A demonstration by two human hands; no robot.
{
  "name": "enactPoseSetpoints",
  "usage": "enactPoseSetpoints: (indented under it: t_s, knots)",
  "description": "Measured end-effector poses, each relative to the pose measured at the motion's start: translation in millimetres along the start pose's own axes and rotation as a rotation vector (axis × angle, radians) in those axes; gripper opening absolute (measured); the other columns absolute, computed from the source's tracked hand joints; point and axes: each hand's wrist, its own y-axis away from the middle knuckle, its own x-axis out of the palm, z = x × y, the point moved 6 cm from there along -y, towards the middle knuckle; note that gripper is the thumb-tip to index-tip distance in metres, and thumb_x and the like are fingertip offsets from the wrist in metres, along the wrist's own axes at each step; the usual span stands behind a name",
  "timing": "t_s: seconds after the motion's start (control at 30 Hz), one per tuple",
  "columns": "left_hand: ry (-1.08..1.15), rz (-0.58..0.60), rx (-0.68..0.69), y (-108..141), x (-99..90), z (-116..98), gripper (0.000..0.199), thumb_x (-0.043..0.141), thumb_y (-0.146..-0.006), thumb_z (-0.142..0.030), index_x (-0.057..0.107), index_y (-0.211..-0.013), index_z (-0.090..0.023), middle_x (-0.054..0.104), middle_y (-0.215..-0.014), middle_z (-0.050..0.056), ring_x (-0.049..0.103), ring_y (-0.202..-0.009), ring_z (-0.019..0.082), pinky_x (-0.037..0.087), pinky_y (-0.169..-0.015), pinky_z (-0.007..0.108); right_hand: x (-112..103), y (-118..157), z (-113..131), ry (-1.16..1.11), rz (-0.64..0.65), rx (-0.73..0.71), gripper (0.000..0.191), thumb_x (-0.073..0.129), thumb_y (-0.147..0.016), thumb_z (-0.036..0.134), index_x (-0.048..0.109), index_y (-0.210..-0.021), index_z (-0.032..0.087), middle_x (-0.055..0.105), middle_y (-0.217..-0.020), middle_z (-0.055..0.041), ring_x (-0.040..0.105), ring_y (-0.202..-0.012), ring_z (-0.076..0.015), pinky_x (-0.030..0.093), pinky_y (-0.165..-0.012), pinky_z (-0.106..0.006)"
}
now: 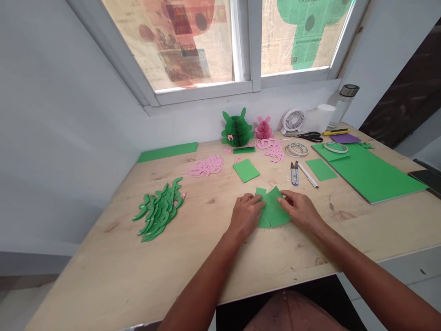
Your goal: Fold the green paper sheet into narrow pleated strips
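A piece of green paper [276, 210] is between my hands near the table's front, its right part lifted, with a second green layer showing at its left. My left hand [246, 212] grips the left side with bent fingers, its fingertips on the paper. With thumb and fingers, my right hand [299, 208] pinches the right edge. Beyond them lies a green paper square [245, 170]. Blue thread snips [294, 174] and a white pen [308, 174] are just past my right hand, beside another green rectangle [321, 169].
Green cut-out shapes [160, 209] are heaped at left, pink cut-outs [206, 166] behind. A green honeycomb paper figure [237, 128] and a pink one [263, 128] stand by the wall. Tape rolls [288, 149], black scissors [312, 136], a fan [293, 120] and green sheets [375, 177] occupy the right.
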Motion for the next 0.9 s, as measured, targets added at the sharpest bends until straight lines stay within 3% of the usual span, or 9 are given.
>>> enactPoseSetpoints:
  t_s: [0.1,0.17,0.23,0.37,0.5,0.57,0.67,0.77,0.9]
  knots:
    - [-0.010,0.005,0.016,-0.2,-0.7,-2.9,0.020,0.057,-0.084,-0.011,0.067,-0.095,-0.025,0.069,-0.109,-0.001,0.054,-0.099,0.022,0.042,-0.078,0.036,2.9,10.7,4.1,-0.050,-0.061,-0.112,0.049,0.041,-0.090,0.043,0.053,-0.129,0.017,0.069,-0.103,-0.0090,0.065,-0.087,-0.0227,0.050,-0.075,-0.035]
    - [-0.016,0.006,0.020,-0.2,-0.9,-4.0,0.018,0.056,-0.085,-0.011,0.066,-0.094,-0.024,0.069,-0.109,-0.001,0.055,-0.100,0.022,0.042,-0.078,0.036,7.4,18.7,9.9,-0.024,-0.106,-0.240,0.052,0.039,-0.091,0.041,0.046,-0.136,0.016,0.059,-0.128,-0.0126,0.056,-0.114,-0.0253,0.046,-0.094,-0.041]
    - [-0.020,0.006,0.022,-0.2,-1.0,-4.5,0.016,0.056,-0.086,-0.013,0.066,-0.094,-0.023,0.069,-0.109,0.000,0.055,-0.100,0.022,0.042,-0.079,0.037,13.7,26.0,16.1,0.005,-0.122,-0.346,0.053,0.038,-0.093,0.039,0.038,-0.141,0.017,0.048,-0.140,-0.0129,0.044,-0.128,-0.0245,0.038,-0.105,-0.044]
    - [-0.024,0.012,0.024,-0.5,-1.5,-5.0,0.013,0.056,-0.087,-0.016,0.065,-0.094,-0.022,0.069,-0.107,0.000,0.055,-0.099,0.022,0.042,-0.079,0.036,22.8,34.7,27.5,-0.006,-0.094,-0.427,0.058,0.038,-0.095,0.036,0.021,-0.149,0.024,0.039,-0.147,-0.0090,0.036,-0.135,-0.0223,0.033,-0.110,-0.046]
    - [-0.042,0.023,0.025,-0.7,-3.0,-5.8,0.016,0.053,-0.087,-0.015,0.066,-0.095,-0.022,0.069,-0.106,0.001,0.055,-0.098,0.022,0.042,-0.077,0.035,23.2,40.4,32.8,-0.205,-0.034,-0.371,0.059,0.037,-0.096,0.036,0.013,-0.150,0.030,0.033,-0.151,-0.0061,0.032,-0.138,-0.0218,0.032,-0.110,-0.048]
    - [-0.046,0.028,0.029,-0.7,-3.4,-6.4,0.018,0.053,-0.088,-0.015,0.066,-0.097,-0.022,0.069,-0.108,0.001,0.055,-0.098,0.022,0.042,-0.076,0.035,21.7,43.5,30.2,-0.330,-0.010,-0.308,0.058,0.035,-0.097,0.037,0.013,-0.150,0.030,0.036,-0.149,-0.0066,0.035,-0.136,-0.0221,0.033,-0.109,-0.048]
    - [-0.050,0.028,0.032,-0.7,-3.3,-6.3,0.020,0.052,-0.087,-0.013,0.065,-0.099,-0.022,0.069,-0.109,0.000,0.054,-0.099,0.022,0.041,-0.076,0.035,17.9,48.3,23.7,-0.400,0.002,-0.275,0.051,0.035,-0.097,0.037,0.026,-0.147,0.030,0.044,-0.145,-0.0064,0.040,-0.133,-0.0224,0.035,-0.109,-0.048]
    - [-0.049,0.022,0.030,-0.8,-2.4,-5.3,0.020,0.055,-0.085,-0.012,0.065,-0.099,-0.022,0.069,-0.109,0.000,0.054,-0.099,0.022,0.041,-0.077,0.035,15.0,51.9,20.8,-0.279,0.015,-0.346,0.045,0.036,-0.097,0.035,0.040,-0.141,0.028,0.043,-0.145,-0.0054,0.038,-0.134,-0.0219,0.033,-0.111,-0.046]
    - [-0.044,0.004,0.033,-0.2,-0.6,-3.7,0.019,0.057,-0.084,-0.013,0.065,-0.098,-0.023,0.068,-0.112,0.000,0.054,-0.099,0.021,0.042,-0.078,0.035,16.6,53.7,25.5,0.018,-0.006,-0.481,0.049,0.036,-0.096,0.034,0.036,-0.143,0.023,0.040,-0.147,-0.0082,0.033,-0.137,-0.0227,0.032,-0.111,-0.048]
